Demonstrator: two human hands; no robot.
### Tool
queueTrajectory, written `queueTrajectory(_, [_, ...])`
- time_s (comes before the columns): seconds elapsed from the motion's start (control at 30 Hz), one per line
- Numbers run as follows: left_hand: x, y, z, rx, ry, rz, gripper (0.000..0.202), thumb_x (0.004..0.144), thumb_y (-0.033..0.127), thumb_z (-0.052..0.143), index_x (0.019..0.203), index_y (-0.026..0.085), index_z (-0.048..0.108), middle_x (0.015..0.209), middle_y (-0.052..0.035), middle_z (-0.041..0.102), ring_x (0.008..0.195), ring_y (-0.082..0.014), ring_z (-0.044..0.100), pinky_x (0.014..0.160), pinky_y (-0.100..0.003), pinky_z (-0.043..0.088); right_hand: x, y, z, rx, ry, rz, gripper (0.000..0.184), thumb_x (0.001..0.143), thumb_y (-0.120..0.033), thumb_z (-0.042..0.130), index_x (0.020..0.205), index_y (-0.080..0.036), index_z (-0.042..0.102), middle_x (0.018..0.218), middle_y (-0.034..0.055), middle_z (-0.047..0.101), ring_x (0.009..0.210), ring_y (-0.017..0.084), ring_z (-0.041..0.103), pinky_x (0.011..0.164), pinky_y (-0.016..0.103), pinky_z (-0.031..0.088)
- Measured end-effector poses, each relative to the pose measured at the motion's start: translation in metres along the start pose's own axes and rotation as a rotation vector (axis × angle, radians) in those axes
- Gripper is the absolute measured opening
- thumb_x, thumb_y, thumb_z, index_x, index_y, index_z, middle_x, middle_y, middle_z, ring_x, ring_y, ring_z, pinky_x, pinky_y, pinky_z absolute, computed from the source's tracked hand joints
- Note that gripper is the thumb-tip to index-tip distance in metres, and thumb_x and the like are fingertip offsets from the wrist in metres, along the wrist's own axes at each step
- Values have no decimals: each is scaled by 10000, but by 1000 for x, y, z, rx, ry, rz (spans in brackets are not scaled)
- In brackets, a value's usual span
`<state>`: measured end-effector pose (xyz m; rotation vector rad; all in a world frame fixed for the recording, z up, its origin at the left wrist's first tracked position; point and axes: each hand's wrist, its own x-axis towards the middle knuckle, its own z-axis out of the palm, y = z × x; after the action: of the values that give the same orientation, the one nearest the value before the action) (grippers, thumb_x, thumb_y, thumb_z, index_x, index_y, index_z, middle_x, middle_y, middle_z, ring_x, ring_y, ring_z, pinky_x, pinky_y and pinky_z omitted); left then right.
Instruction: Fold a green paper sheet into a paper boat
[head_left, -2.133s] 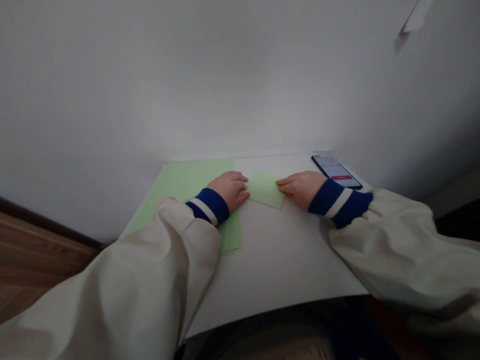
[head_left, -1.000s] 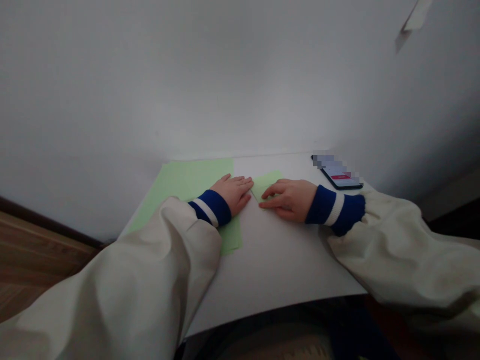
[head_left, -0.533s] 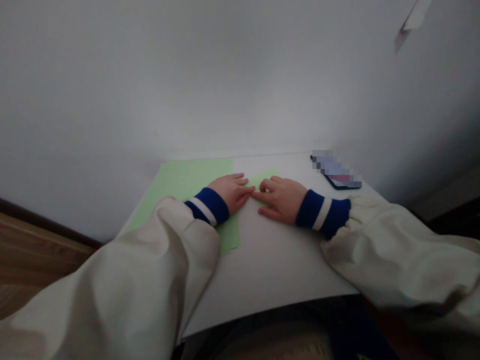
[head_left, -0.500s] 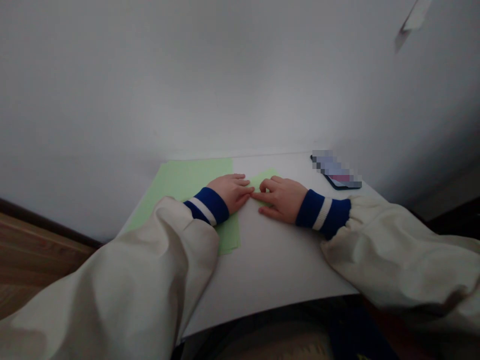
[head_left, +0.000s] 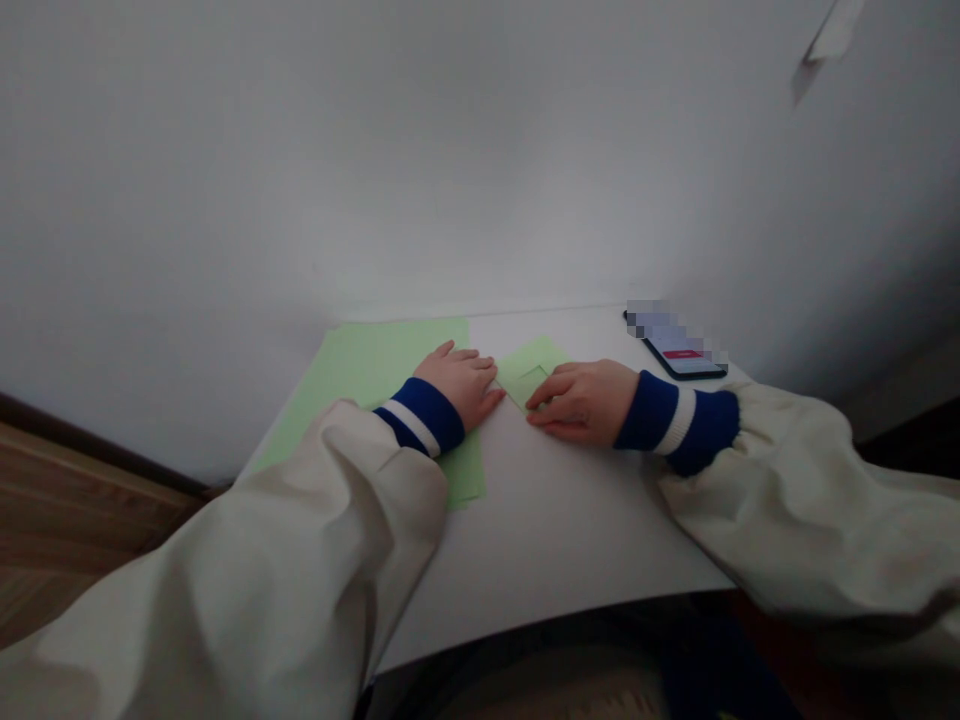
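Observation:
A small piece of folded light-green paper (head_left: 527, 384) lies on the white tabletop between my hands, a flap showing on its upper face. My left hand (head_left: 461, 382) rests palm down with its fingers stretched out, the tips at the paper's left corner. Thumb and fingers of my right hand (head_left: 585, 403) are pinched together on the paper's lower right edge, covering that side. Under my left wrist and forearm lies a stack of larger light-green sheets (head_left: 375, 358).
A phone (head_left: 679, 345) with a lit screen lies at the back right of the white table (head_left: 555, 530). A pale wall (head_left: 450, 180) rises directly behind the table. Brown wooden furniture (head_left: 67, 500) stands at the left.
My right hand has drawn away from my left fingertips to the right, its extended index finger now folded into a pinch. More of the folded paper shows. My left hand has barely moved.

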<state>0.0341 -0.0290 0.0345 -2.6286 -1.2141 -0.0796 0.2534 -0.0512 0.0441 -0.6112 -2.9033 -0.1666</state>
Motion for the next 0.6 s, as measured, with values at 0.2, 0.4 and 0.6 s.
queueTrajectory(0.2, [-4,2,-1,25,54,-25,376,853,399,413,1043,153,625,1153,-89,624,1165,-286,483,1021,-522,281,-2,3,3,69,40,2,275,866,-304,443,942,-244,700,1028,7,681,888,145,603,797,287,469])
queueTrajectory(0.4, [0,-1,3,-61,161,66,406,853,416,437,1130,168,599,1198,-109,579,1064,-258,543,935,-441,393,1,-5,3,23,31,101,307,865,-272,416,1036,-205,662,1105,68,648,920,166,613,801,322,482])
queueTrajectory(0.6, [0,-5,9,-188,118,174,378,888,395,384,1123,196,604,1159,-77,612,1051,-221,559,948,-426,392,2,-2,2,49,166,248,319,833,-209,425,1067,-154,637,1059,78,667,968,176,598,864,334,470])
